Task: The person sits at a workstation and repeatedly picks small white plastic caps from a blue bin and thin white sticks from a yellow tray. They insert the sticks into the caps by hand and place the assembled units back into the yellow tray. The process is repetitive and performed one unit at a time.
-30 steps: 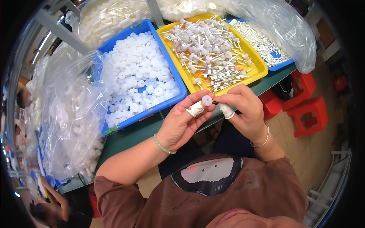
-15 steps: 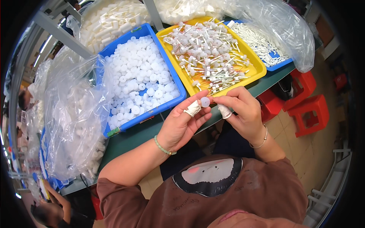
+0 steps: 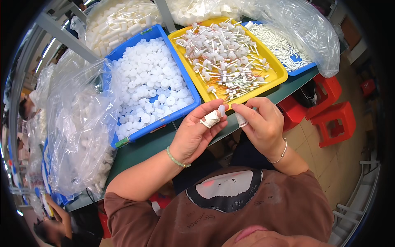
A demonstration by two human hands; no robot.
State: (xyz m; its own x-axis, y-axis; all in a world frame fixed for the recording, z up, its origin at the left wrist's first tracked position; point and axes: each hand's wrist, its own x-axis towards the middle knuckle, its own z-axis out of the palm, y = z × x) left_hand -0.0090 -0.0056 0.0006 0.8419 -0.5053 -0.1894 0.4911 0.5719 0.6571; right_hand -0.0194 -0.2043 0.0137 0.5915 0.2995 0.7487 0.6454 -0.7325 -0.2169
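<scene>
My left hand (image 3: 191,133) pinches a small translucent white plastic disc (image 3: 222,110) between thumb and fingers. The disc shows nearly edge-on. Just to its right, my right hand (image 3: 265,125) is closed, thumb against forefinger; anything in that pinch is too small to make out. White wrapping covers my left thumb (image 3: 211,119) and also my right thumb (image 3: 241,120). Both hands are over the table's near edge, in front of a yellow tray (image 3: 276,82) of white stick-and-disc pieces (image 3: 222,49) with reddish strands.
Left of the yellow tray, a blue tray (image 3: 184,68) holds loose white discs (image 3: 144,78). Another blue tray (image 3: 303,69) at right contains thin white sticks (image 3: 279,45). Clear plastic bags (image 3: 78,136) lie at left and far right. Red stools (image 3: 337,125) stand beyond the table's right side.
The disc in my left hand has turned from face-on to nearly edge-on. My right hand has shifted slightly, its fingers curled more. The trays are unchanged.
</scene>
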